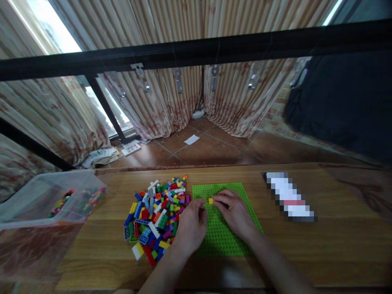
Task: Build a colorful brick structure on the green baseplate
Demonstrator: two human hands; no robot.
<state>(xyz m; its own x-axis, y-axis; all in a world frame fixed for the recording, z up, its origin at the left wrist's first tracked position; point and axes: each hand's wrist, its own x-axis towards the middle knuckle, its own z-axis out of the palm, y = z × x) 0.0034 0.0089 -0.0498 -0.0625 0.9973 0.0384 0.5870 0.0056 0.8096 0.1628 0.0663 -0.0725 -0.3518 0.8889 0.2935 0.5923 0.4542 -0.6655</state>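
A green studded baseplate point(241, 194) lies flat on the wooden table point(306, 245). Both my hands rest over it. My right hand point(234, 214) has its fingers pinched on a small yellow brick point(211, 201) sitting on the plate. My left hand point(191, 226) is curled, its fingertips just left of the yellow brick at the plate's left edge; whether it touches the brick I cannot tell. A pile of several loose coloured bricks point(156, 216) lies directly left of the plate, beside my left hand.
A clear plastic bin point(45, 198) holding more coloured bricks stands at the table's left end. A blurred-out white object point(289, 197) lies right of the plate. Beyond the table are a black metal rail point(196, 51), curtains and a tiled floor.
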